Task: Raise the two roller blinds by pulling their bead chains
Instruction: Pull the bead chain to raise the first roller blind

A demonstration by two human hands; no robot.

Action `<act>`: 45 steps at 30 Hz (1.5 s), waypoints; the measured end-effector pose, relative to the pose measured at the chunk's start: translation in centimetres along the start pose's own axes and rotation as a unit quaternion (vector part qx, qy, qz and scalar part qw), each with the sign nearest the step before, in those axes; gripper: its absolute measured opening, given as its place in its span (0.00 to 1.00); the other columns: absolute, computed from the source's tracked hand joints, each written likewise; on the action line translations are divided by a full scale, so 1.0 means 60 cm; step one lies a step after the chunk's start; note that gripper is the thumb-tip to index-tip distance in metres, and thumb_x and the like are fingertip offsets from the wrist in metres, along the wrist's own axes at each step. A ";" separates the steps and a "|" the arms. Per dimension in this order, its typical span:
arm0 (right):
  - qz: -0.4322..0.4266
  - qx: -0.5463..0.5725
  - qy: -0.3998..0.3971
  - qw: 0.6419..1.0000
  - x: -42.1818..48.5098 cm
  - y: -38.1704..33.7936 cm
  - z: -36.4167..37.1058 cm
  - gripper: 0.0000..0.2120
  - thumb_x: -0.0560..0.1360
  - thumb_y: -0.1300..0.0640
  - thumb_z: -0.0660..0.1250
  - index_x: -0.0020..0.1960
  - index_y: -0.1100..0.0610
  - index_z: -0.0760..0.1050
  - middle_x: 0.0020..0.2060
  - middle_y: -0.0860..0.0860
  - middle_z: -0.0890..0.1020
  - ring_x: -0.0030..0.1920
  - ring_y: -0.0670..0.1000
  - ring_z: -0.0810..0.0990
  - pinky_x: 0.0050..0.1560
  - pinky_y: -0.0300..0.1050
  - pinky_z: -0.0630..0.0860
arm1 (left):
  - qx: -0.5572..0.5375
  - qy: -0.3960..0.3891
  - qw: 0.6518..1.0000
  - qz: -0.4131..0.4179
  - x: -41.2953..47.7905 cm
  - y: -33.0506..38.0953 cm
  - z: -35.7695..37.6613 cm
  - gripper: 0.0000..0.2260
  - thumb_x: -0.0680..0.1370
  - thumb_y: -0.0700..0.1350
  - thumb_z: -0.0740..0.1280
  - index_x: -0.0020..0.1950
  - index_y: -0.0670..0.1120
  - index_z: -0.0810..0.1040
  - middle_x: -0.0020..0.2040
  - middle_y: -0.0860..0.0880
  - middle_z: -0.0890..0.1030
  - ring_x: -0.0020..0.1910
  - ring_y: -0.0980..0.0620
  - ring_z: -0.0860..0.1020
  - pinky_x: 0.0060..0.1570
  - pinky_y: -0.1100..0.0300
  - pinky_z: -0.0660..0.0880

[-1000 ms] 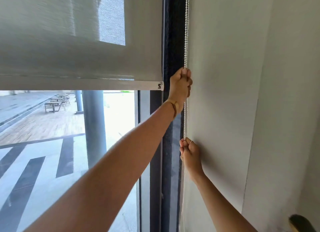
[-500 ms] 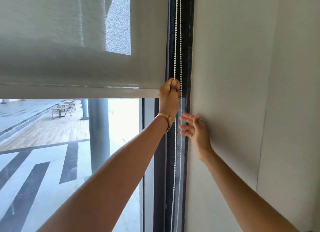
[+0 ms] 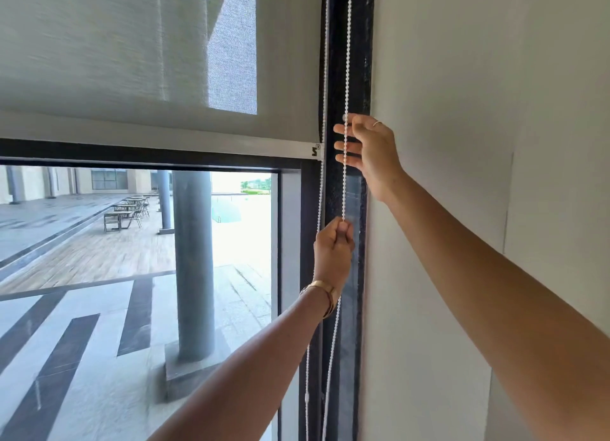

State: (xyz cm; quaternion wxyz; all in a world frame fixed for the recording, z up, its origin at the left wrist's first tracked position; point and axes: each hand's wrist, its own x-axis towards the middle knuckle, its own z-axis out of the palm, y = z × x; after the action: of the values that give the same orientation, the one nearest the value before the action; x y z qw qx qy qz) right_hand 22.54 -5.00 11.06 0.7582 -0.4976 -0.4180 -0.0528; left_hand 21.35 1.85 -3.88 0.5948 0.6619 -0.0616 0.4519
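The left hand (image 3: 333, 252) is seen closed in a fist on the right-hand strand of the white bead chain (image 3: 345, 163), the strand entering the fist from above; the grip is tight on that strand. A gold bracelet (image 3: 325, 292) is worn at the left wrist. The second strand of the chain hangs free just to the left of this grip, and both strands continue downward past the wrist to the lower edge of the view.

The right hand (image 3: 369, 150) is held above the left grip, against the edge of the white wall (image 3: 462, 209). Its fingers (image 3: 345, 147) are spread and loosely curled, and the taut strand passes in front of them; whether the thumb and forefinger are pinched on the chain near the top of the hand cannot be told. A thin ring (image 3: 377, 123) is noted on one finger.

The grey roller blind (image 3: 132, 61) is located to the upper left of both hands. Its bottom bar (image 3: 198, 142) stands level with the right hand, and just under the bar a dark frame rail is seen. Both chain strands run along the dark window frame (image 3: 359, 61) between blind and wall. Through the glass below, a grey column (image 3: 193, 259), a paved terrace and outdoor tables and chairs (image 3: 127, 211) are visible.
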 end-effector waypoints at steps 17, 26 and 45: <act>0.013 -0.034 0.001 0.999 -0.059 0.152 0.016 0.15 0.81 0.61 0.53 0.46 0.54 0.77 0.27 0.48 0.69 0.26 0.43 0.65 0.28 0.36 0.64 | -0.013 -0.012 0.999 -0.032 0.032 -0.019 -0.034 0.13 0.74 0.30 0.49 0.38 0.41 0.69 0.28 0.49 0.64 0.25 0.57 0.60 0.21 0.67 0.57; 0.030 -0.070 -0.019 0.997 -0.067 0.153 -0.019 0.12 0.80 0.62 0.55 0.53 0.59 0.77 0.33 0.50 0.76 0.31 0.46 0.75 0.35 0.36 0.76 | 0.028 -0.061 0.995 -0.068 -0.017 -0.047 -0.035 0.12 0.79 0.35 0.50 0.39 0.42 0.68 0.31 0.49 0.67 0.24 0.59 0.63 0.22 0.70 0.60; -0.066 -0.367 0.103 0.922 -0.341 0.265 -0.044 0.19 0.76 0.56 0.59 0.66 0.57 0.70 0.63 0.55 0.77 0.63 0.52 0.74 0.61 0.35 0.67 | 0.398 -0.073 0.912 0.063 -0.211 -0.090 -0.159 0.11 0.80 0.48 0.59 0.60 0.49 0.74 0.64 0.49 0.77 0.61 0.53 0.75 0.60 0.57 0.72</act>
State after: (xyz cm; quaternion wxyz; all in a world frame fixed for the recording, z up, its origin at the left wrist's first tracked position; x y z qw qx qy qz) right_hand 18.75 -6.04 -14.65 0.5562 -0.7041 -0.3208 -0.3032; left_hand 12.31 5.69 -17.44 0.2460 0.8696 0.0386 0.4263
